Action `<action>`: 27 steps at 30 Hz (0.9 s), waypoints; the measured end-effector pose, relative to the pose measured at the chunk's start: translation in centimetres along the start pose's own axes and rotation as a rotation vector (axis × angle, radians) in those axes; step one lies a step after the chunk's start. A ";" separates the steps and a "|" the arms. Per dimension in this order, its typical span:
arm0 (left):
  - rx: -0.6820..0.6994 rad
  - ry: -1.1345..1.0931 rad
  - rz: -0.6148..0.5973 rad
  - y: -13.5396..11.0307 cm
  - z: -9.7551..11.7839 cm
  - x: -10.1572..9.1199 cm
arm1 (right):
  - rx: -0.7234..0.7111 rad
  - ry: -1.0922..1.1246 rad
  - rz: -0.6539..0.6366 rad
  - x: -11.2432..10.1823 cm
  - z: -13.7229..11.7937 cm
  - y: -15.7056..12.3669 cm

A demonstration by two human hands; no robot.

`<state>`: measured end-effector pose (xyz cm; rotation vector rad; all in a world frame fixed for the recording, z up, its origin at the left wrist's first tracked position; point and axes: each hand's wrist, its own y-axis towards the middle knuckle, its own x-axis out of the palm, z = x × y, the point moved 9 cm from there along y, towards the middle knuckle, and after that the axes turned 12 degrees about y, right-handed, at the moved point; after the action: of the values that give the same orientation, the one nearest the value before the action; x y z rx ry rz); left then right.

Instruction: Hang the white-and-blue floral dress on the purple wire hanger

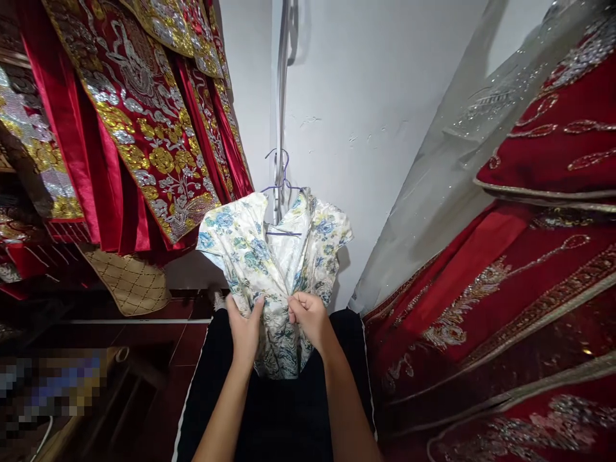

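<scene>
A short-sleeved floral dress point(269, 256), cream satin with blue and yellow flowers, hangs on a purple wire hanger point(282, 183) against the white wall. My left hand point(244, 327) grips the fabric at the dress's front, fingers closed on it. My right hand point(308, 316) pinches the cloth just to the right, at the front opening. Both hands sit close together at the dress's waist. The lower hem hangs over my black trousers point(274, 410).
Red garments with gold and silver embroidery point(144, 115) hang at the left. More red embroidered cloth point(520, 289) and a sheer sequined fabric point(462, 160) fill the right. A metal rail point(282, 77) runs up the wall. Dark red floor tiles point(158, 346) lie at lower left.
</scene>
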<state>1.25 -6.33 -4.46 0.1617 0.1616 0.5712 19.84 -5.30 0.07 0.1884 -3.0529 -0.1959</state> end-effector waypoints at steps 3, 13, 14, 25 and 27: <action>0.286 0.279 0.118 -1.8 3.5 0.0 | 0.027 0.034 -0.024 -0.2 0.6 0.1; 0.319 0.066 -0.442 -3.2 5.0 5.8 | 0.143 0.060 -0.151 1.4 1.1 0.8; 0.317 0.035 -0.465 -3.2 5.3 5.7 | 0.148 0.068 -0.141 1.3 1.1 0.9; 0.367 0.122 -0.470 -3.1 5.0 4.1 | 0.090 0.293 0.020 0.7 -0.9 2.3; 0.393 0.182 -0.479 -3.5 4.3 4.2 | 0.020 0.288 0.066 -0.1 -3.8 4.4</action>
<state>7.43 -7.37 -1.36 0.4389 0.4752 0.0690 19.72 -1.45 4.39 0.1059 -2.7703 -0.1213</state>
